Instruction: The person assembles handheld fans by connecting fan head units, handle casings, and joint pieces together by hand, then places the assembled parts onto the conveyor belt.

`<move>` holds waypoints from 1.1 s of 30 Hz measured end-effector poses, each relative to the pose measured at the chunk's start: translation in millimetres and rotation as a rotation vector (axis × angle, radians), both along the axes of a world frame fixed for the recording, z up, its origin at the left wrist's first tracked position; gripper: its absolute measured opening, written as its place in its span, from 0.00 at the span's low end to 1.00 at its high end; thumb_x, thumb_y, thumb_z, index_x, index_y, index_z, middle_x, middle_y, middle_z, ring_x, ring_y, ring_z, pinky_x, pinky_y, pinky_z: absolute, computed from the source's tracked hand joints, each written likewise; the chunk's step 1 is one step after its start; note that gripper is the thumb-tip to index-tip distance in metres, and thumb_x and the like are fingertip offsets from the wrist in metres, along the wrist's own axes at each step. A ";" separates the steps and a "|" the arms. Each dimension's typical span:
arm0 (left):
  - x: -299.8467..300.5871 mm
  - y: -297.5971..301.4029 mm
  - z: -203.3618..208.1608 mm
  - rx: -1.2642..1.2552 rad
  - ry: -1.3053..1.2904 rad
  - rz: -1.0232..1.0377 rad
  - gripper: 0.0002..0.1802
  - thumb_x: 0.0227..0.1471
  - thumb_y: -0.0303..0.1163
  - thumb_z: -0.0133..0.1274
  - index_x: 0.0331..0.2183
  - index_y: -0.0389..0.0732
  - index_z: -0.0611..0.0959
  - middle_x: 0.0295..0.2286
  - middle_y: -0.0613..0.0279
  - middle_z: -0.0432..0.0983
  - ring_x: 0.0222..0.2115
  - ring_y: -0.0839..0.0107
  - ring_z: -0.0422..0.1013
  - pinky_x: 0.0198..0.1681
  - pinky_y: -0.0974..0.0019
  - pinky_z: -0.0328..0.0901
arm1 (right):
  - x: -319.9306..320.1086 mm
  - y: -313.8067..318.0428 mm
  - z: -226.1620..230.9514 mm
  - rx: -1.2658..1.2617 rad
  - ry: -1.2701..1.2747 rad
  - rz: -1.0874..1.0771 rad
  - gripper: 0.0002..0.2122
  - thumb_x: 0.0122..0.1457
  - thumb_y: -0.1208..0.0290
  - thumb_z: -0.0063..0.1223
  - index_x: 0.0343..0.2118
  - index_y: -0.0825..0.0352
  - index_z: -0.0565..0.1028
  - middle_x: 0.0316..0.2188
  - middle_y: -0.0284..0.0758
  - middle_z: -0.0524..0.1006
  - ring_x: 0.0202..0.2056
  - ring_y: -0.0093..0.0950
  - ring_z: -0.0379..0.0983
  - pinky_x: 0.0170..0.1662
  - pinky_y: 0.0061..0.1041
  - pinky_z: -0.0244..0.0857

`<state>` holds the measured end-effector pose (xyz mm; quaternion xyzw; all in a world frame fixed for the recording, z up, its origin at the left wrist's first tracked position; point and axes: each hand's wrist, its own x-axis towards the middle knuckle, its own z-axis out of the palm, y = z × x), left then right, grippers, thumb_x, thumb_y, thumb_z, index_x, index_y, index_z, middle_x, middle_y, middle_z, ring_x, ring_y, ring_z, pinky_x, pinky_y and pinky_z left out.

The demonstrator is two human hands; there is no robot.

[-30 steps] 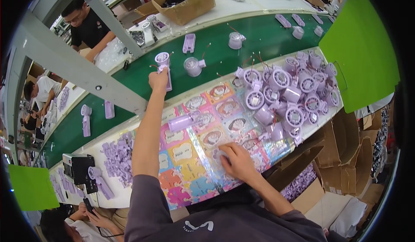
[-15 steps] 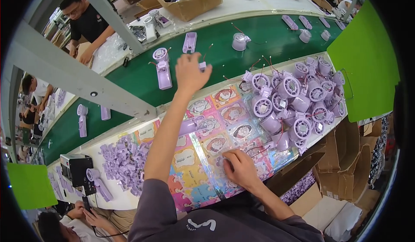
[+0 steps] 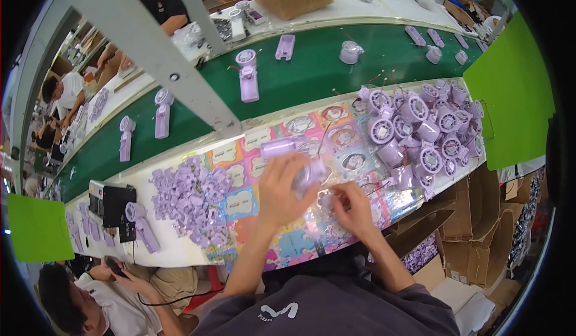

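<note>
My left hand [image 3: 281, 193] is over the colourful cartoon-print mat [image 3: 240, 204], its fingers closed around a lavender fan head [image 3: 313, 173] that is smeared by motion. A thin wire rises from the fan head. Close by on the right, my right hand [image 3: 353, 211] has its fingers curled together just above the mat. Whatever lies between those fingertips is too small to make out. Beyond my left hand, a lavender handle shell [image 3: 281, 148] lies on the mat.
A heap of lavender fan heads [image 3: 429, 126] with wires covers the right of the bench; small lavender parts [image 3: 191, 201] are piled at left. Behind runs a green conveyor belt [image 3: 210, 84] carrying handles and fan heads. A grey post [image 3: 174, 75] stands at left. A co-worker [image 3: 102, 306] sits lower left.
My left hand has come back from the belt to the mat, now with a fan head. My right hand stays low over the mat. The whole view has shifted, and belt items have moved left.
</note>
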<state>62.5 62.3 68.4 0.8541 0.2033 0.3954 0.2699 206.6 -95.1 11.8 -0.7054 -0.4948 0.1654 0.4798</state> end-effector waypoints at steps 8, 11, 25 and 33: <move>-120.9 -75.8 -58.2 -1.015 -0.276 -0.092 0.24 0.56 0.31 0.56 0.53 0.30 0.78 0.47 0.52 0.78 0.48 0.65 0.74 0.52 0.63 0.67 | -12.9 81.0 28.4 0.136 -0.209 0.329 0.08 0.54 0.78 0.60 0.38 0.66 0.78 0.32 0.37 0.76 0.31 0.35 0.77 0.33 0.31 0.71; -125.3 -80.5 -59.0 -1.053 -0.473 -0.048 0.30 0.63 0.44 0.44 0.55 0.30 0.75 0.42 0.39 0.78 0.41 0.57 0.76 0.47 0.58 0.70 | -46.6 124.7 29.1 0.200 -0.335 0.542 0.12 0.53 0.72 0.64 0.41 0.64 0.79 0.37 0.38 0.76 0.39 0.40 0.75 0.41 0.37 0.72; -223.0 -60.5 -68.2 -1.137 -0.529 -0.040 0.31 0.55 0.45 0.54 0.50 0.26 0.78 0.43 0.44 0.80 0.45 0.58 0.78 0.49 0.59 0.71 | -121.1 168.8 3.9 0.064 -0.196 0.424 0.21 0.53 0.68 0.63 0.50 0.66 0.75 0.41 0.41 0.73 0.45 0.39 0.73 0.50 0.35 0.69; -168.0 -40.4 -39.2 -1.299 -0.677 0.093 0.26 0.66 0.46 0.43 0.52 0.33 0.76 0.37 0.45 0.80 0.32 0.59 0.78 0.33 0.60 0.73 | -66.3 133.8 73.4 0.118 0.275 0.482 0.21 0.52 0.75 0.67 0.51 0.67 0.78 0.44 0.36 0.76 0.44 0.27 0.76 0.48 0.28 0.72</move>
